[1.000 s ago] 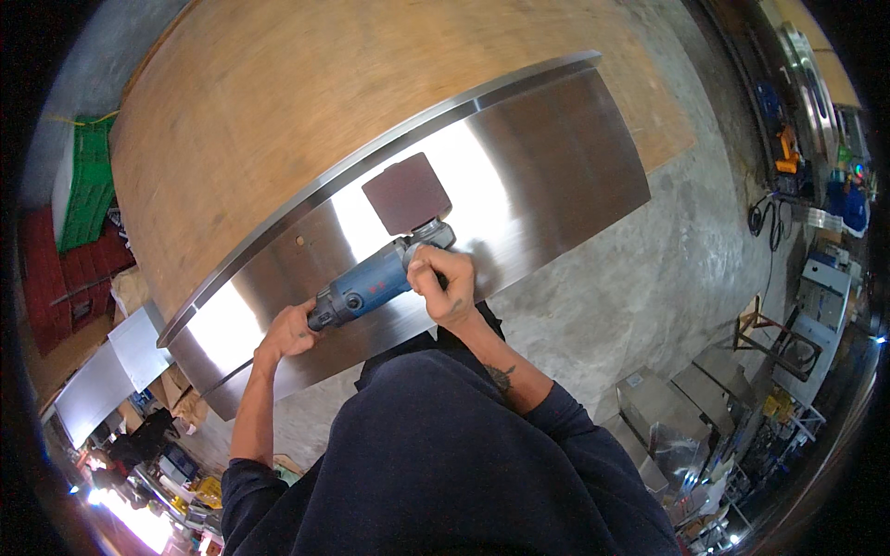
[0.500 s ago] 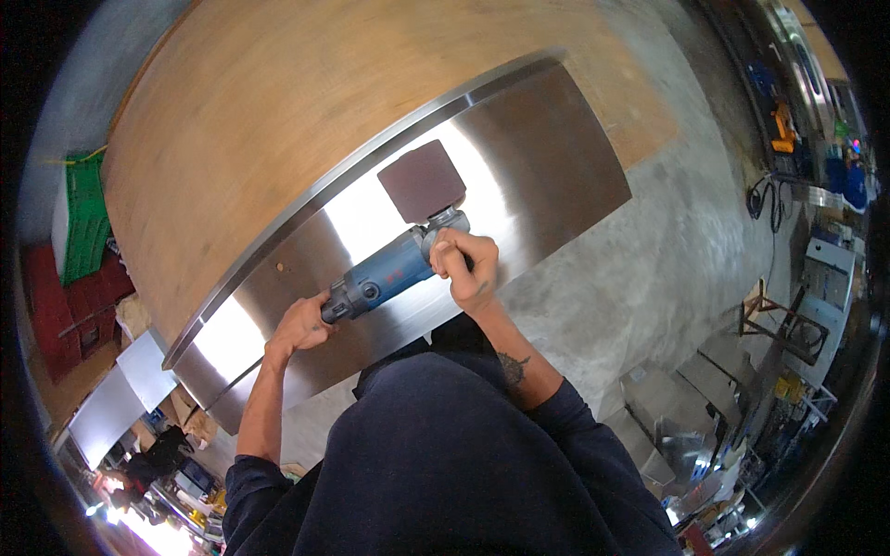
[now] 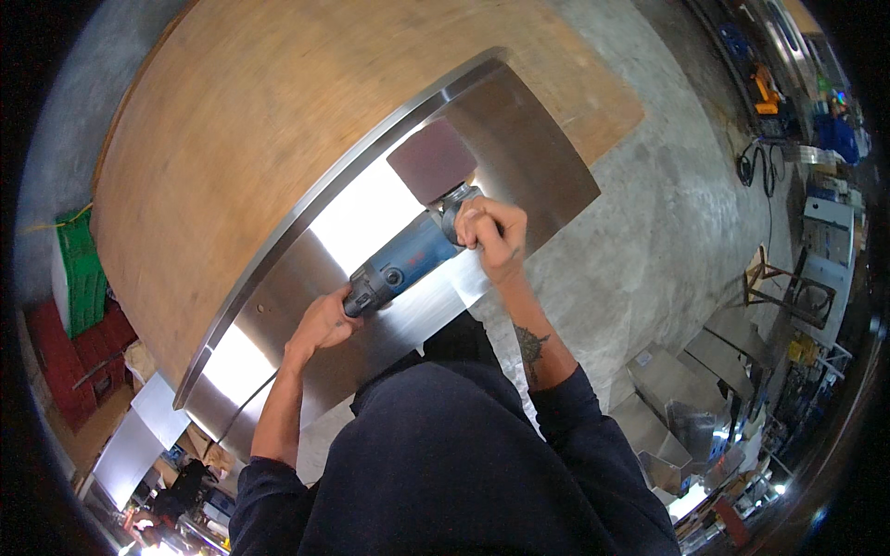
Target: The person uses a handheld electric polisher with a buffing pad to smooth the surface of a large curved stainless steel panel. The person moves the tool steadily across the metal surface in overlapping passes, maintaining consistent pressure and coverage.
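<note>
A blue handheld drum sander (image 3: 415, 257) lies across a shiny stainless steel panel (image 3: 538, 139). Its maroon abrasive drum (image 3: 434, 159) is over the panel near the raised far edge; I cannot tell how firmly it touches. My left hand (image 3: 324, 322) is wrapped round the dark rear end of the sander's body. At the head end, my right hand (image 3: 496, 236) is closed on the side handle, which the fingers mostly hide. Bright light reflects off the steel beside the drum.
Under the panel is a wooden board (image 3: 260, 120). Concrete floor (image 3: 640, 213) shows to the right. A green crate (image 3: 82, 273) and a dark red crate (image 3: 69, 357) are at left. Metal boxes (image 3: 672, 380) and a stool frame (image 3: 797, 292) are at right.
The sander has moved right along the panel, its drum nearer the right end. Both hands went with it, still gripping. The whole view has shifted and turned slightly.
</note>
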Demonstrator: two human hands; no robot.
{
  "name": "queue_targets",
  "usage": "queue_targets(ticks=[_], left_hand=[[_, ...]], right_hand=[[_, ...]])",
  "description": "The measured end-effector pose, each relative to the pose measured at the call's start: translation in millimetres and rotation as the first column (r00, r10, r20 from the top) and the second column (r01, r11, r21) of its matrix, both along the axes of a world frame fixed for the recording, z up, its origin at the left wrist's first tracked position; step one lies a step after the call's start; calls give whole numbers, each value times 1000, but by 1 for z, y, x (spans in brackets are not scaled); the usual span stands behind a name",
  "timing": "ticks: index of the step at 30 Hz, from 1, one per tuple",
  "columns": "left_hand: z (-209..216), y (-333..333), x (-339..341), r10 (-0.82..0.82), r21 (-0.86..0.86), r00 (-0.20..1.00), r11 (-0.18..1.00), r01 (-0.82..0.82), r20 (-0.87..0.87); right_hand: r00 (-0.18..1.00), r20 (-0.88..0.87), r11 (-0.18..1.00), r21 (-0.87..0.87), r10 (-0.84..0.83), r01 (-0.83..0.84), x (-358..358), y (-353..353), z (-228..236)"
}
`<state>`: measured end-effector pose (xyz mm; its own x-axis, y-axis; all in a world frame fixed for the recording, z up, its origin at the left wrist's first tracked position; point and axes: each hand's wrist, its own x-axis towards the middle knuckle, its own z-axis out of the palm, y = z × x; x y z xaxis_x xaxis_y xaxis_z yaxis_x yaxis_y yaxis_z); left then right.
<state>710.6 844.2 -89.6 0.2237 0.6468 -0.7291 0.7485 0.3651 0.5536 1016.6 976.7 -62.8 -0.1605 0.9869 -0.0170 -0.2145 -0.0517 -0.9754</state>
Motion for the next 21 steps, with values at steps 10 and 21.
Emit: queue_targets(ticks=[10,21], left_hand=[[-4,66,67,-16,-6,1000,1000,16,21],[-28,121,128,-22,29,1000,999,22,22]], right_hand=[[996,-60,997,14,-71,72,61,60,0],[982,-124,983,103,-140,153,117,121,-12]])
